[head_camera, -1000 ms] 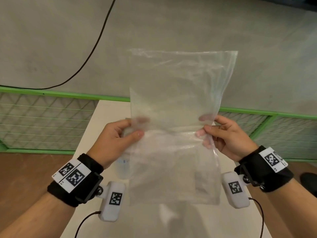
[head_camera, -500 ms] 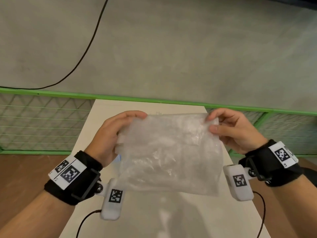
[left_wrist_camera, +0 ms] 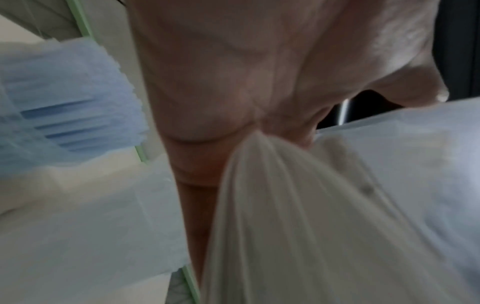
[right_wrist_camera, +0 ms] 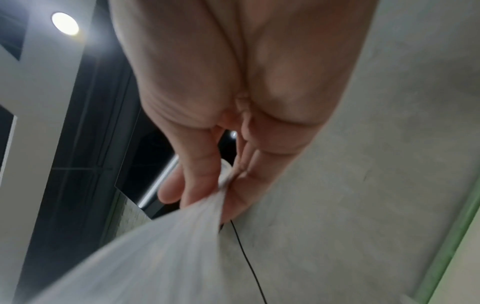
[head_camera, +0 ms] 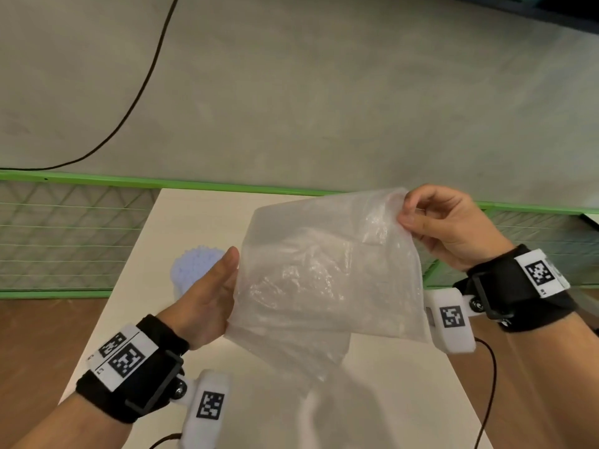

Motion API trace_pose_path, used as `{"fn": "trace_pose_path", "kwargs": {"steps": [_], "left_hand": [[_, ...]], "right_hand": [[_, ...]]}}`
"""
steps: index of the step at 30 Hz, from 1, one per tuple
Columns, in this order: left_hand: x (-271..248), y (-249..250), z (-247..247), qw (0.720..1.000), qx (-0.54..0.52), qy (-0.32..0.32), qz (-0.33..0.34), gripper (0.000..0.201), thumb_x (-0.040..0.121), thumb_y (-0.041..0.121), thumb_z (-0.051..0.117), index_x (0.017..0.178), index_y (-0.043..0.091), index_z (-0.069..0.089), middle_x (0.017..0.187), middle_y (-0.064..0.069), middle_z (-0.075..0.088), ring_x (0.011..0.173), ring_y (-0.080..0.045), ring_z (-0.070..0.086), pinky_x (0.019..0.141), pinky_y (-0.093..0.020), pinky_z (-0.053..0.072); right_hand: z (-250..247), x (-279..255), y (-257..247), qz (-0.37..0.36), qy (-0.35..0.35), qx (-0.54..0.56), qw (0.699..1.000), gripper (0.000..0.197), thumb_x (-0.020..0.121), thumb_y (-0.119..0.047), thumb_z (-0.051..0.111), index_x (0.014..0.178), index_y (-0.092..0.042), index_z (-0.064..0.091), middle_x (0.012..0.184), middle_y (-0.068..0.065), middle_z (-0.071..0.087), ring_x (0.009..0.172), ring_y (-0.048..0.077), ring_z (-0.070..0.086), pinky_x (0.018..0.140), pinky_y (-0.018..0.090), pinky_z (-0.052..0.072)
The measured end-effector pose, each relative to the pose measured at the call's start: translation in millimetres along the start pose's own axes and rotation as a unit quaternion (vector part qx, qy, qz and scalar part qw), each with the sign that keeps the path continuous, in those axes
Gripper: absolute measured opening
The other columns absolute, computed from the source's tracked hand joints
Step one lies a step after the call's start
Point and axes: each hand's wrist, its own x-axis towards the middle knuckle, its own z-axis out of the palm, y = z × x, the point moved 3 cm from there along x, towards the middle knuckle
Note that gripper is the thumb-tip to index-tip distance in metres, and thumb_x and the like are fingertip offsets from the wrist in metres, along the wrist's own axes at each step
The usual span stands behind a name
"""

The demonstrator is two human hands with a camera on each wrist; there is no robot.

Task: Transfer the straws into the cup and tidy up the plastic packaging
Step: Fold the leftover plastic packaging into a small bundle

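Bag: clear plastic bag (head_camera: 327, 277) is up in the air over the table (head_camera: 136, 286), folded over, with both hands on it.
Right hand: right hand (head_camera: 450, 228) pinches the top right corner of the bag between thumb and fingers. In the right wrist view the bag (right_wrist_camera: 145, 253) bunches into that pinch.
Left hand: left hand (head_camera: 207, 299) is at the left edge of the bag, thumb pointing up along it. In the left wrist view the bag (left_wrist_camera: 285, 226) gathers into folds that run into this hand (left_wrist_camera: 233, 82), so it grips the bag. The fingers are hidden behind the plastic.
Straws: bunch of pale blue straws (head_camera: 196, 270) stands on the table behind the left hand, tips up. In the left wrist view they (left_wrist_camera: 64, 102) look blurry. The cup cannot be made out.
Table: pale top, with a green mesh fence (head_camera: 64, 234) behind it.
Floor: grey, with a black cable (head_camera: 142, 85) across it.
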Motion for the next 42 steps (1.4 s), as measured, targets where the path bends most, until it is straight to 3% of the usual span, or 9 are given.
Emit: {"fn": "trace_pose_path", "kwargs": {"steps": [8,11,14,16,21,26,29,32,42], "left_hand": [[6,12,8,0.981,0.193,-0.013,-0.005,0.071,0.054,0.055,0.086,0.098,0.001,0.072,0.098,-0.021,0.071,0.095,-0.03,0.067,0.082,-0.036,0.051],[9,10,12,0.983,0.184,0.002,-0.007,0.034,0.077,0.025,0.072,0.11,0.018,0.074,0.112,-0.011,0.073,0.106,-0.026,0.068,0.086,-0.024,0.055],[12,9,15,0.975,0.216,0.047,0.027,0.032,0.094,0.004,0.056,0.119,0.02,0.069,0.116,0.001,0.072,0.112,-0.014,0.066,0.088,-0.019,0.053],[13,8,17,0.969,0.237,0.064,0.04,0.034,0.097,0.002,0.049,0.121,0.018,0.066,0.117,0.003,0.071,0.113,-0.011,0.065,0.087,-0.016,0.052],[8,8,16,0.966,0.251,0.058,0.039,0.035,0.097,0.003,0.048,0.124,0.02,0.065,0.124,0.01,0.067,0.121,-0.007,0.058,0.101,-0.024,0.048],[6,7,16,0.964,0.262,0.036,0.024,0.038,0.087,0.027,0.069,0.122,0.013,0.066,0.127,0.001,0.066,0.124,-0.014,0.057,0.107,-0.03,0.044],[4,2,5,0.964,0.263,0.048,-0.008,0.081,0.06,0.066,0.078,0.124,0.017,0.066,0.136,-0.005,0.059,0.133,-0.022,0.048,0.116,-0.047,0.031],[4,1,1,0.962,0.271,0.045,-0.013,0.072,0.058,0.073,0.073,0.114,0.03,0.072,0.13,0.01,0.063,0.129,-0.005,0.051,0.117,-0.039,0.03],[13,-4,20,0.996,0.079,0.036,-0.024,0.092,0.026,0.092,0.067,0.088,0.025,0.081,0.099,-0.003,0.076,0.091,-0.014,0.072,0.07,-0.021,0.054]], "right_hand": [[-18,-4,11,0.009,0.013,-0.143,0.99,0.026,0.063,-0.038,0.086,0.082,-0.022,0.078,0.086,-0.002,0.075,0.081,0.008,0.07,0.078,0.017,0.054],[-15,-7,16,0.011,0.045,-0.057,0.997,0.019,0.082,-0.02,0.069,0.101,-0.018,0.072,0.084,-0.007,0.072,0.074,0.003,0.066,0.07,0.013,0.052],[-2,-18,29,0.042,0.038,-0.033,0.998,0.04,0.097,-0.018,0.054,0.136,-0.024,0.048,0.128,-0.009,0.058,0.102,-0.006,0.061,0.082,0.012,0.05],[3,-27,44,0.085,-0.009,-0.015,0.996,0.061,0.089,-0.036,0.067,0.143,-0.041,0.038,0.151,-0.005,0.038,0.133,0.01,0.046,0.104,0.035,0.046],[-3,-31,52,0.112,0.008,0.005,0.994,0.055,0.087,-0.001,0.06,0.132,-0.03,0.048,0.097,0.01,0.07,0.08,0.02,0.067,0.068,0.029,0.059],[-2,-31,43,0.032,0.107,-0.031,0.993,0.054,0.094,0.013,0.043,0.064,-0.02,0.073,0.087,-0.004,0.074,0.073,0.01,0.068,0.061,0.027,0.058],[-4,-32,38,0.034,0.073,-0.014,0.997,0.033,0.093,-0.008,0.05,0.091,-0.024,0.079,0.112,-0.003,0.07,0.093,0.013,0.066,0.071,0.036,0.06],[-7,-35,31,0.048,0.04,0.032,0.998,0.037,0.082,-0.02,0.063,0.117,-0.026,0.071,0.13,-0.003,0.061,0.101,0.015,0.066,0.077,0.036,0.06],[1,-44,37,0.065,-0.065,0.078,0.993,0.088,0.077,0.014,0.058,0.151,-0.027,0.033,0.15,0.004,0.044,0.127,0.026,0.053,0.097,0.037,0.051]]}}
